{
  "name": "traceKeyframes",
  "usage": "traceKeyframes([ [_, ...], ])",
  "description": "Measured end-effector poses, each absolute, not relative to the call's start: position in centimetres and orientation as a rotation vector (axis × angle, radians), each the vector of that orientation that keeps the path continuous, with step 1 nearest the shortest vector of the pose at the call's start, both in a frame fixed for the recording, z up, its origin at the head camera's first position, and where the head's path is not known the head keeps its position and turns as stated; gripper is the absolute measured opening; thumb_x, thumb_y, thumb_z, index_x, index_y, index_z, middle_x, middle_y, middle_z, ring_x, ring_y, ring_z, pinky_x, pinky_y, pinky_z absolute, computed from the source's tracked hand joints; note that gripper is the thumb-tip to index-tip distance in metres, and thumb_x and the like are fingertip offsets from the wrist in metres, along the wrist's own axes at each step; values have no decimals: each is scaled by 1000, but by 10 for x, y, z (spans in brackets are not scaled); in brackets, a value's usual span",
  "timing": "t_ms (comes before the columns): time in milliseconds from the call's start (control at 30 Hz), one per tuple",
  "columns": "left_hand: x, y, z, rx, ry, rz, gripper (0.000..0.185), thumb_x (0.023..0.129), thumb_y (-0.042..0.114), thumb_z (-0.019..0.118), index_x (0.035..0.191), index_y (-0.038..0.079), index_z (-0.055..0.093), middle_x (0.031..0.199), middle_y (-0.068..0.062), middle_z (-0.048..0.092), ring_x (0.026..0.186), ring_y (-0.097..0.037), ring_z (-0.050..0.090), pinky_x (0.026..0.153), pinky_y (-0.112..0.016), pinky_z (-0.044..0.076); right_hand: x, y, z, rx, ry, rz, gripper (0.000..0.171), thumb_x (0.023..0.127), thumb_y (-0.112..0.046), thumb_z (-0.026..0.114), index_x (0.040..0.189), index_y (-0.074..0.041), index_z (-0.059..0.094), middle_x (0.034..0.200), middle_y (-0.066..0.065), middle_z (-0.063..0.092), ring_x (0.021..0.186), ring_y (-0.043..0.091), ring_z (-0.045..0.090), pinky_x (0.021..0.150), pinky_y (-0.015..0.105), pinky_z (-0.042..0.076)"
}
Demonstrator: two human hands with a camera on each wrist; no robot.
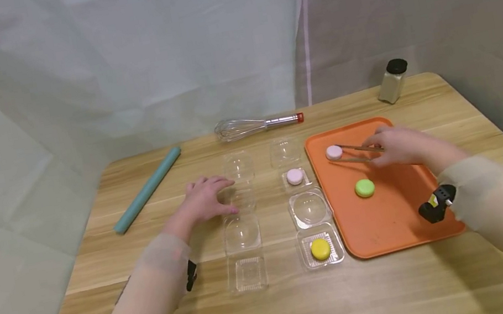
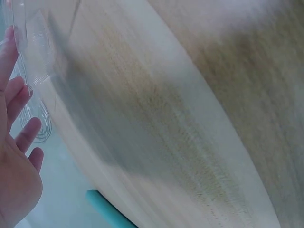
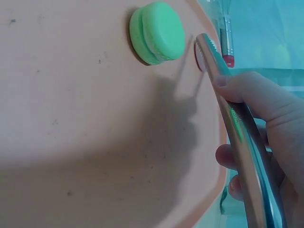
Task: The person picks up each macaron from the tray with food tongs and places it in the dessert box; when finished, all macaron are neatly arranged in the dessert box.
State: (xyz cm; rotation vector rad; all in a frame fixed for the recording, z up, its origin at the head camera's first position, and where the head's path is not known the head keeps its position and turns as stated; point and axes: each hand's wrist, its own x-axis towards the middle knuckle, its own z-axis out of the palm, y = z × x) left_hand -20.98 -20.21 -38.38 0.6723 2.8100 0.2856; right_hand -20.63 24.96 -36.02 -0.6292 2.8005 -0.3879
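Note:
My right hand [image 1: 398,147] grips metal tongs [image 3: 237,130] over the orange tray [image 1: 399,221]. The spread tong tips lie on either side of a pink macaron [image 1: 334,152] near the tray's far left corner. Closer to me on the tray sits a green macaron [image 1: 365,188]. My left hand [image 1: 208,199] has its fingers relaxed and apart, fingertips right at the edge of a clear plastic box [image 1: 244,197] with its lid folded back. Another pink macaron [image 1: 294,176] and a yellow macaron [image 1: 320,249] each lie in a clear box beside the tray.
One more open clear box [image 1: 248,275] stands at the front of the left column. A whisk [image 1: 258,125] lies along the back, and a teal rolling pin [image 1: 147,191] lies at the left. A black-capped jar [image 1: 392,83] stands behind the tray, near the curtain.

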Motion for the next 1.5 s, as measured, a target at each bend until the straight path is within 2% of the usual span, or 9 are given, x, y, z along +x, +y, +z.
traceKeyframes([
  [233,-209,-202,-385,669,2807,291,80,72,53,74,138,17,47,143,-9,41,125,-34,33,94,-51,23,-205,252,-366,-639,2806,-444,39,82,-24,69,114,-1,64,91,8,52,76,21,52,70,41,45],
  [767,-209,-199,-384,658,2808,307,78,73,51,74,137,17,48,142,-9,42,123,-34,35,93,-51,23,-205,249,-360,-685,2831,-456,41,82,-24,71,114,0,64,95,10,54,79,23,52,72,43,45],
  [1300,-211,-196,-383,637,2797,302,78,73,51,74,138,17,47,144,-11,40,124,-35,33,94,-51,23,-208,220,-345,-789,2838,-450,40,84,-24,68,118,-2,63,97,9,55,82,22,55,68,40,47],
  [1500,-212,-197,-383,629,2793,328,77,72,49,75,136,16,49,144,-11,40,125,-36,33,93,-52,23,-212,198,-343,-824,2824,-429,43,83,-25,67,119,-3,63,102,13,56,86,26,55,72,43,47],
])
